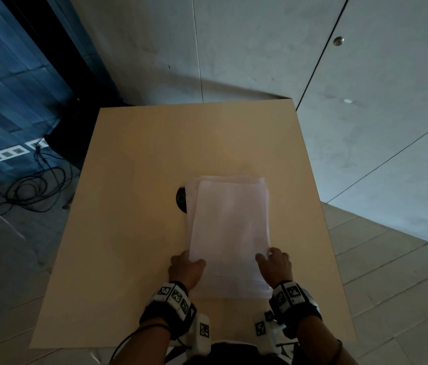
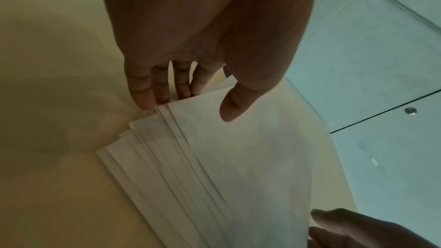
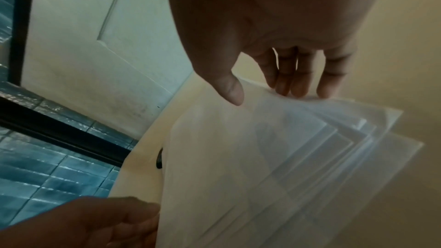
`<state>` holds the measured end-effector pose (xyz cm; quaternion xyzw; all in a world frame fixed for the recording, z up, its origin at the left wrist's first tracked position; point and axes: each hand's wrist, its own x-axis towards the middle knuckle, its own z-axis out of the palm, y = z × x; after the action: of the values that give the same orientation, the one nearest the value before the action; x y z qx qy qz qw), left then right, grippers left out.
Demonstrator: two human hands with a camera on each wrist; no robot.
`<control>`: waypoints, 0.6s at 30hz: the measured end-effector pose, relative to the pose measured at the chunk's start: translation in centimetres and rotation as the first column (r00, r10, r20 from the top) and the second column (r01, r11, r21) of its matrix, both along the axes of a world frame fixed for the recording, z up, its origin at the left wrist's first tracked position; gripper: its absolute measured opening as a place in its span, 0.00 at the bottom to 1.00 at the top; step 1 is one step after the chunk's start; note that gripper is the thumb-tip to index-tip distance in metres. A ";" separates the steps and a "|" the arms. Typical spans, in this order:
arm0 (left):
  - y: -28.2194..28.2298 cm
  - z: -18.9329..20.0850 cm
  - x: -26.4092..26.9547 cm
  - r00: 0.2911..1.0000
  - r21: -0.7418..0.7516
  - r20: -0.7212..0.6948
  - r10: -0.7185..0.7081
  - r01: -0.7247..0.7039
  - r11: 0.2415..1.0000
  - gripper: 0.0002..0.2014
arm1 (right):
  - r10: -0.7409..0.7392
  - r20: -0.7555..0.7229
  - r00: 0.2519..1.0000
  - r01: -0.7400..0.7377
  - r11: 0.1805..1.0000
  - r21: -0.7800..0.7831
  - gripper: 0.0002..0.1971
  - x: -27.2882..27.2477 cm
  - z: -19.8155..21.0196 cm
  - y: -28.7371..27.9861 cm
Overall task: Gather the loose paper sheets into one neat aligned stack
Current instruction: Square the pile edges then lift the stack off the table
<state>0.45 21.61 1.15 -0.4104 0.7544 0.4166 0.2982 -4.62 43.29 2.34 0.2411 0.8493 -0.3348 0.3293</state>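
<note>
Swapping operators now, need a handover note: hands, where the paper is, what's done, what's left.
Left hand: on the stack's left edge near its near end, thumb on top, fingers at the side.
Right hand: same grip on the right edge, thumb over the top sheet, fingers under or against the edge.
Paper stack: middle of the table, partly covering a black round disc.
Done: all sheets gathered into one pile.
Left: edges are fanned and stepped on both sides and at the far end; square them up so they align.
</note>
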 end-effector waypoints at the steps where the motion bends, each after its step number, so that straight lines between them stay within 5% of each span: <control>1: -0.4 -1.4 0.0 1.000 0.010 -0.001 0.004 -0.004 1.000 0.46 | -0.003 0.006 1.000 0.003 1.000 -0.010 0.28 -0.1 0.0 -0.1; 6: -1.5 -1.0 -1.1 1.000 -0.044 -0.010 -0.018 0.017 0.999 0.36 | -0.056 0.012 0.998 0.056 0.998 -0.007 0.26 -1.1 -0.3 0.2; 11: -1.2 -2.5 -1.3 0.999 0.026 -0.005 -0.036 0.036 0.999 0.39 | -0.014 0.044 0.999 0.014 1.000 -0.022 0.26 -1.5 0.1 -0.3; 15: -1.9 0.8 -3.6 0.998 -0.020 -0.029 -0.051 0.051 0.999 0.29 | 0.009 0.023 1.000 -0.010 1.000 0.001 0.23 -3.3 0.5 0.0; 18: -2.9 1.4 -6.0 0.999 -0.032 -0.049 -0.006 0.005 0.999 0.30 | 0.018 0.005 1.000 -0.018 1.000 0.010 0.28 -5.5 0.5 -0.5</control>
<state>-5.56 18.66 2.58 -0.4027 0.7692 0.4136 0.2740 -10.08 42.80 2.84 0.2360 0.8524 -0.3268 0.3330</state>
